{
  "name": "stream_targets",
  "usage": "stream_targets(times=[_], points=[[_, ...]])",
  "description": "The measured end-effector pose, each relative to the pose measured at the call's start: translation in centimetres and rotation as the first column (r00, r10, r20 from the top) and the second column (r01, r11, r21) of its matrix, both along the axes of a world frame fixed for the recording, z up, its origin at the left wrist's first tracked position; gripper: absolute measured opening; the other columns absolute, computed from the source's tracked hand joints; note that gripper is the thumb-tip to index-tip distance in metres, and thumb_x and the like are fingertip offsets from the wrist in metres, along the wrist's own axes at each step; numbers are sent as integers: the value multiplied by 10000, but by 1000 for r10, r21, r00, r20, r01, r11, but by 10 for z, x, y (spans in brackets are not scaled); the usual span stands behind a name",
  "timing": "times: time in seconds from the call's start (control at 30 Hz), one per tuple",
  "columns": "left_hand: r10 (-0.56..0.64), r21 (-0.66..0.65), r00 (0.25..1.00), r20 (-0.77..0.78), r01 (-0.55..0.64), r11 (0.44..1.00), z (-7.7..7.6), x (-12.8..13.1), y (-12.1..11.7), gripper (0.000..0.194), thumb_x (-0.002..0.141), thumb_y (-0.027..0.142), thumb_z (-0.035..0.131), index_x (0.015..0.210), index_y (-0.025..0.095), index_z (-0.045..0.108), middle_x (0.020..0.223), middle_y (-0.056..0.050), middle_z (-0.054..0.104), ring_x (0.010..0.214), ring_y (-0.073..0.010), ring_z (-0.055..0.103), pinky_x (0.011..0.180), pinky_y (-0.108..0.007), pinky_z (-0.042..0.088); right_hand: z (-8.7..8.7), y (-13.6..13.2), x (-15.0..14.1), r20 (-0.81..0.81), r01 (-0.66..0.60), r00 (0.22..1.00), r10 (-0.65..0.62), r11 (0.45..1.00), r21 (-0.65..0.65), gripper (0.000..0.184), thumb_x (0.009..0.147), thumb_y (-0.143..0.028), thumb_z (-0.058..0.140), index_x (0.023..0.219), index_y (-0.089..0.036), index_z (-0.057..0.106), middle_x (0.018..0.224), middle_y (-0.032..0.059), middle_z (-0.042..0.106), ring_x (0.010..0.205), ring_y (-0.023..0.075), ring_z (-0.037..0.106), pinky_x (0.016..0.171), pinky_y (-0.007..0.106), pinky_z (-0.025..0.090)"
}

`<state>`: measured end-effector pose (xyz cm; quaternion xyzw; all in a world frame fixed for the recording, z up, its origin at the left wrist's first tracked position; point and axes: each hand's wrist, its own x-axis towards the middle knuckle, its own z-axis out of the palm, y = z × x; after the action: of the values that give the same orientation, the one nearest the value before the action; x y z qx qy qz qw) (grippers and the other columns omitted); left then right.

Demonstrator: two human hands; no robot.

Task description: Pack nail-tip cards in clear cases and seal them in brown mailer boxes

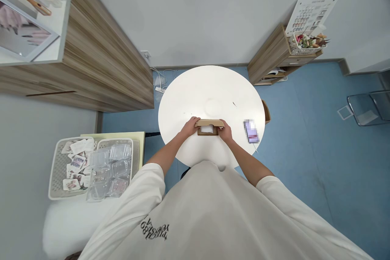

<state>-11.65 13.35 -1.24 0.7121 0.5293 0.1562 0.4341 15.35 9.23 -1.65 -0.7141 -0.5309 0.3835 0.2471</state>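
A small brown cardboard box (208,134) rests on the round white table (195,85), close to my body. Its lid flap (210,122) is lifted along the far side, leaving the inside partly visible. Something white (206,129) lies inside; I cannot make out its kind. My left hand (191,126) grips the left end of the box at the flap, fingers bent round the edge. At the opposite end, my right hand (225,131) holds the flap's right corner and the box side. Some fingertips of both hands are hidden by the cardboard.
A pixelated purple item (251,132) lies at the table's right. To the left, a basket of cards (53,170) adjoins a basket of clear plastic cases (131,150). A wooden cabinet (100,44) stands back left; a smaller one (269,53) holds a flower basket (307,44).
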Motion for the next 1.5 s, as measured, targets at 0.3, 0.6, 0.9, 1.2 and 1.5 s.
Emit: stream_targets(times=[0.3, 0.6, 0.9, 1.2, 1.5], points=[[110, -69, 994, 4, -110, 992, 3, 1, -8, 404, 878, 190, 616, 1279, 240, 611, 1194, -72, 621, 1010, -218, 649, 949, -380, 546, 6, -4, -1, 48, 6, 999, -9, 998, 56, 543, 806, -186, 487, 1329, -287, 592, 1276, 44, 639, 1132, 237, 616, 997, 427, 534], [159, -106, 984, 77, -150, 983, 2, 0, -16, 496, 836, 91, 542, 1305, 232, 615, 1269, -84, 643, 1109, -217, 652, 991, -384, 552, 17, -12, 1, -35, -43, 998, 44, 998, 46, 637, 830, -205, 480, 1460, -290, 489, 1442, 51, 565, 1216, 234, 589, 1010, 430, 540], [374, -450, 898, 230, -243, 859, 6, -7, -11, 362, 902, 188, 457, 1172, 205, 697, 1233, -87, 716, 1078, -210, 708, 938, -368, 577, 20, -17, 25, -220, -171, 959, 176, 984, 42, 603, 792, -146, 464, 1370, -257, 594, 1353, 64, 648, 1202, 229, 628, 1072, 467, 503], [332, -314, 938, 103, -286, 905, 1, -2, -31, 395, 832, 258, 702, 1218, 233, 626, 1361, -91, 623, 1141, -225, 676, 955, -366, 573, 21, -20, 44, -51, -465, 884, 465, 885, 13, 804, 728, -81, 516, 1488, -342, 519, 1587, 2, 443, 1444, 260, 441, 1171, 511, 419], [169, -101, 986, 5, -168, 981, -14, 7, -65, 545, 790, 195, 691, 1326, 225, 596, 1476, -112, 505, 1374, -285, 504, 1138, -460, 455, 11, -31, 27, 46, -443, 896, 443, 897, -8, 618, 891, -201, 478, 1506, -262, 499, 1592, 59, 431, 1437, 272, 451, 1193, 490, 401]])
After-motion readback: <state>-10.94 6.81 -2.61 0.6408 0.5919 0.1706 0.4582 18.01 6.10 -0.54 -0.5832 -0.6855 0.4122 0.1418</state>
